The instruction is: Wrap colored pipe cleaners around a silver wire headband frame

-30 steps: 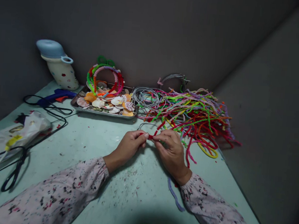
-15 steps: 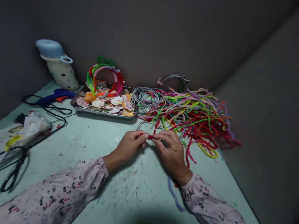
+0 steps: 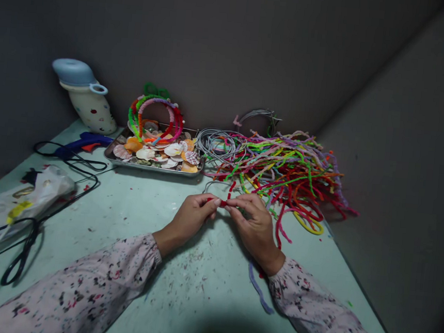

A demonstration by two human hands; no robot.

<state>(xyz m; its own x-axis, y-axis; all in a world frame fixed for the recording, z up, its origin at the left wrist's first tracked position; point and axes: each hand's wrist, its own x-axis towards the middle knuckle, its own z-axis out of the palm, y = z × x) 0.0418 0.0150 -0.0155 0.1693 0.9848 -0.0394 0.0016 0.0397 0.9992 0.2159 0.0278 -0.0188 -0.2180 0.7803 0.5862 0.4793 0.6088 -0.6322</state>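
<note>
Between my two hands, over the middle of the table, is a short red fuzzy pipe cleaner (image 3: 223, 204). My left hand (image 3: 194, 216) pinches it between thumb and fingers. From the other side my right hand (image 3: 254, 223) grips it with thumb and fingertips. A red end (image 3: 230, 189) of it stands up just beyond my fingers. Behind the hands a grey wire loop (image 3: 217, 182) curves out, apparently the core the red piece is wound on; my fingers hide where they join. Close to my right wrist lies a lilac pipe cleaner (image 3: 260, 288).
At the back, a metal tray (image 3: 155, 170) holds seashells and colourful wrapped hoops (image 3: 157, 104). Right of it are coiled grey wire (image 3: 218, 145) and a heap of pipe cleaners (image 3: 296, 162). Leftward stand a bottle (image 3: 89, 105), a blue glue gun (image 3: 80, 142), black cable (image 3: 67, 202) and plastic bag (image 3: 49, 187).
</note>
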